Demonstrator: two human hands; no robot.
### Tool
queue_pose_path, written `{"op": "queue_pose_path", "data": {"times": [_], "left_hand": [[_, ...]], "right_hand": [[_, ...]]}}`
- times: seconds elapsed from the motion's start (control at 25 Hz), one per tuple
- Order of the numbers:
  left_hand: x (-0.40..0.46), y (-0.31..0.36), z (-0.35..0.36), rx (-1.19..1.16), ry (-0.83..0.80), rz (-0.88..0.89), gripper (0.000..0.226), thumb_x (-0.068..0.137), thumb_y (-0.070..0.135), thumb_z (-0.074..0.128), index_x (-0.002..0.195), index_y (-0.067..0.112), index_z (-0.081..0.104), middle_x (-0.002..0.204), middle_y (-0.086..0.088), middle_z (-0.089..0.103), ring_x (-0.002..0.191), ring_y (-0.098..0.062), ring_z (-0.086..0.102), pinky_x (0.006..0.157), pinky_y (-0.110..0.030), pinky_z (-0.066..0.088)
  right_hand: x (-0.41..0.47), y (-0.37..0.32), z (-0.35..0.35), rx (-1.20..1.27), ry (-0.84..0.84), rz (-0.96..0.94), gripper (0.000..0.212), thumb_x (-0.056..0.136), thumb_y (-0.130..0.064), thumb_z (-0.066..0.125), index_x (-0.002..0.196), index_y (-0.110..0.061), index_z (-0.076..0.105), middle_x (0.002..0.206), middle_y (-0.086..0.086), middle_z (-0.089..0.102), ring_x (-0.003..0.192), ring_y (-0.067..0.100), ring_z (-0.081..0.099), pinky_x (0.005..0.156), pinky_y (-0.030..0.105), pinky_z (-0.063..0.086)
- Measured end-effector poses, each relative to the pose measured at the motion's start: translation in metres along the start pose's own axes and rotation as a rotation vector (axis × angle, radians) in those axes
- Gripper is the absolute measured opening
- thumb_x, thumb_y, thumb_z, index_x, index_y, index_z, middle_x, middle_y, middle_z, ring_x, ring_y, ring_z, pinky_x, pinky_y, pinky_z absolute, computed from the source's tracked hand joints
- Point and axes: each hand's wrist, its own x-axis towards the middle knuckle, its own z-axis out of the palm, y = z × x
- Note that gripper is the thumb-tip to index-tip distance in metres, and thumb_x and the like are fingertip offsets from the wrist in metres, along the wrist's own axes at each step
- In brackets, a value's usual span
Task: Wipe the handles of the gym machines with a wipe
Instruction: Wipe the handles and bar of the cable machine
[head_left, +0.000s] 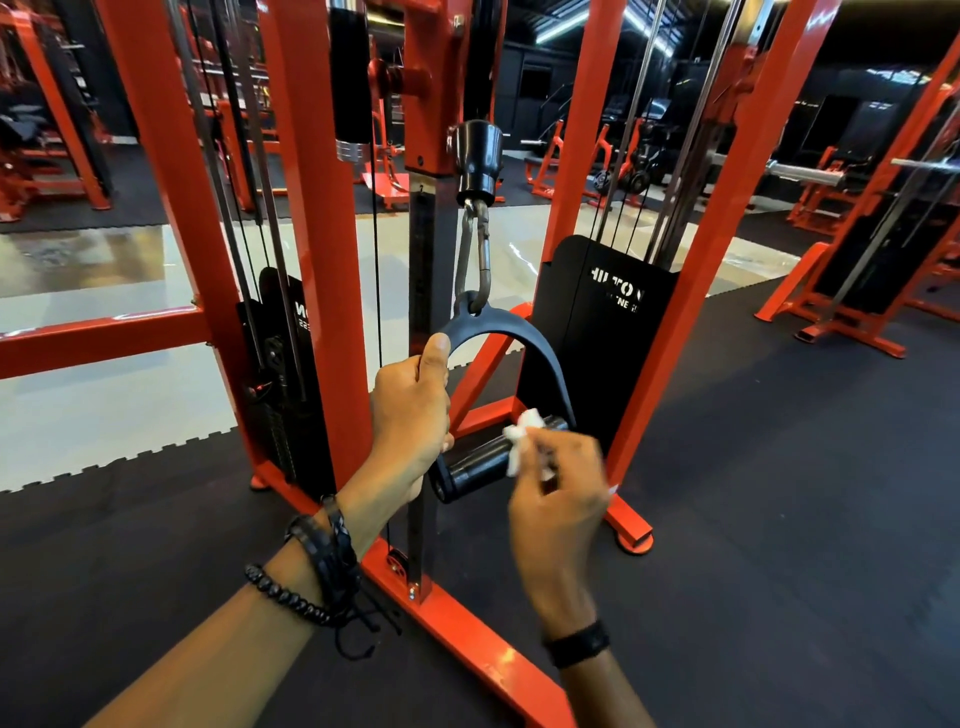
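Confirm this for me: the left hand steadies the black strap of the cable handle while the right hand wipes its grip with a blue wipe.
Not quite: the wipe is white, not blue, as the head view shows. The rest holds: the left hand grips the black strap while the right hand wipes the handle's grip.

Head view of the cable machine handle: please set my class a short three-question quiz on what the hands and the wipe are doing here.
1. True or false: the left hand grips the black strap of the stirrup handle.
2. Which hand holds the white wipe? A) left B) right C) neither
3. Fill in: the handle hangs from a metal ______ under the black stopper.

Key
1. True; its thumb lies along the strap.
2. B; the right hand pinches the wipe against the black grip bar.
3. Carabiner.
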Motion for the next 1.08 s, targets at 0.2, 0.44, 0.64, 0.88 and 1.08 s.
{"op": "queue_pose_path", "data": {"times": [0.2, 0.44, 0.64, 0.88, 1.08], "left_hand": [[-0.002, 0.002, -0.001, -0.073, -0.005, -0.032, 0.047, 0.103, 0.046, 0.046, 0.066, 0.017, 0.041, 0.044, 0.009, 0.028, 0.036, -0.008, 0.025, 0.038, -0.023, 0.025], [-0.007, 0.006, 0.003, -0.058, -0.006, -0.039, 0.047, 0.102, 0.047, 0.046, 0.068, 0.015, 0.043, 0.044, 0.01, 0.031, 0.035, -0.007, 0.028, 0.035, -0.022, 0.028], [-0.005, 0.005, 0.004, -0.075, 0.003, -0.044, 0.047, 0.103, 0.046, 0.047, 0.066, 0.016, 0.042, 0.043, 0.01, 0.03, 0.035, -0.008, 0.026, 0.034, -0.021, 0.027], [-0.009, 0.007, 0.004, -0.092, -0.006, -0.047, 0.047, 0.103, 0.047, 0.045, 0.068, 0.016, 0.042, 0.044, 0.01, 0.029, 0.036, -0.008, 0.026, 0.036, -0.022, 0.027], [-0.008, 0.006, 0.004, -0.082, -0.005, -0.058, 0.047, 0.102, 0.049, 0.046, 0.068, 0.016, 0.042, 0.045, 0.01, 0.029, 0.036, -0.007, 0.026, 0.036, -0.022, 0.027]], "right_hand": [[-0.034, -0.014, 0.006, 0.064, -0.08, -0.146, 0.009, 0.092, -0.009, 0.067, 0.097, -0.005, 0.073, 0.09, 0.004, 0.058, 0.084, 0.0, 0.055, 0.071, 0.014, 0.044], [0.028, 0.028, -0.01, 0.041, 0.217, 0.154, 0.009, 0.091, -0.006, 0.066, 0.093, -0.015, 0.067, 0.092, -0.002, 0.06, 0.076, 0.021, 0.061, 0.066, 0.011, 0.042], [-0.057, -0.02, 0.011, 0.141, 0.044, -0.003, 0.005, 0.091, -0.006, 0.066, 0.095, -0.009, 0.067, 0.093, -0.001, 0.057, 0.085, 0.013, 0.06, 0.068, 0.026, 0.049], [0.005, 0.019, -0.003, 0.15, 0.279, 0.199, 0.012, 0.094, -0.018, 0.063, 0.093, -0.03, 0.063, 0.089, 0.0, 0.062, 0.075, 0.022, 0.063, 0.066, 0.044, 0.053], [-0.012, 0.021, 0.003, 0.296, 0.238, 0.289, 0.024, 0.093, -0.007, 0.064, 0.097, -0.03, 0.063, 0.092, 0.006, 0.068, 0.081, 0.023, 0.067, 0.072, 0.04, 0.055]]}}
